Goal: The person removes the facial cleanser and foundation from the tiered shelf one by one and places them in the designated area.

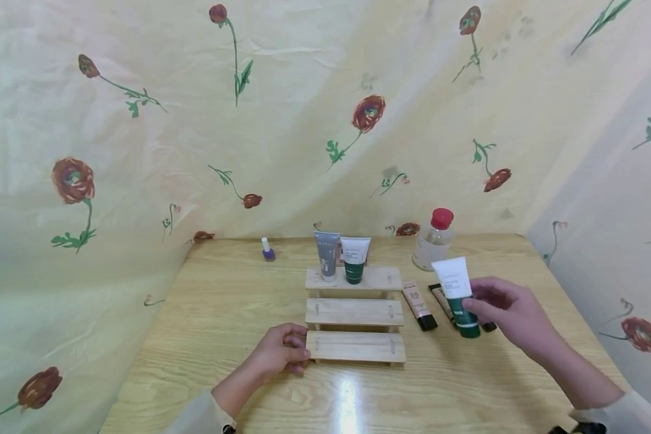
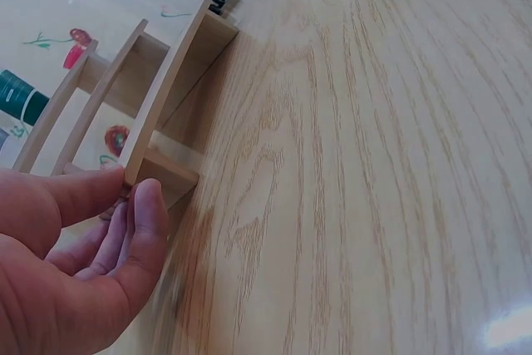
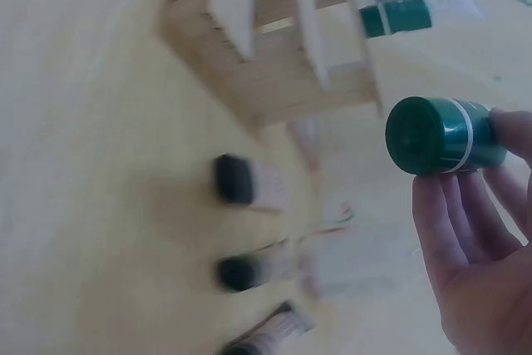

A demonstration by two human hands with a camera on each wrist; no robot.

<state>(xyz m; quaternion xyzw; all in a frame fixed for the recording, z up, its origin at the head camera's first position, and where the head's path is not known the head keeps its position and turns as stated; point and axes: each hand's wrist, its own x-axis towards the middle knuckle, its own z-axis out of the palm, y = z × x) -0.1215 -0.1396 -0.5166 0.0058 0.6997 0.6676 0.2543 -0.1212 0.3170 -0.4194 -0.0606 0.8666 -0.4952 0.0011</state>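
Observation:
My right hand (image 1: 512, 310) holds a white and green squeeze tube (image 1: 457, 295) in the air, cap end down, between thumb and fingers. The right wrist view shows its green cap (image 3: 420, 135) from below. With the left hand (image 1: 279, 349) I pinch the left end of the lowest step of a three-step wooden display rack (image 1: 355, 312); the thumb and a finger (image 2: 150, 214) sit at that corner. On the top step stand a grey tube (image 1: 327, 253) and a second white and green tube (image 1: 355, 259), side by side, caps down.
Right of the rack lie a pink BB tube (image 1: 419, 304) and dark-capped tubes (image 1: 439, 296), partly hidden behind the held tube. A clear bottle with a red cap (image 1: 442, 218) stands at the back right. A small purple nail polish bottle (image 1: 268, 253) stands at the back left.

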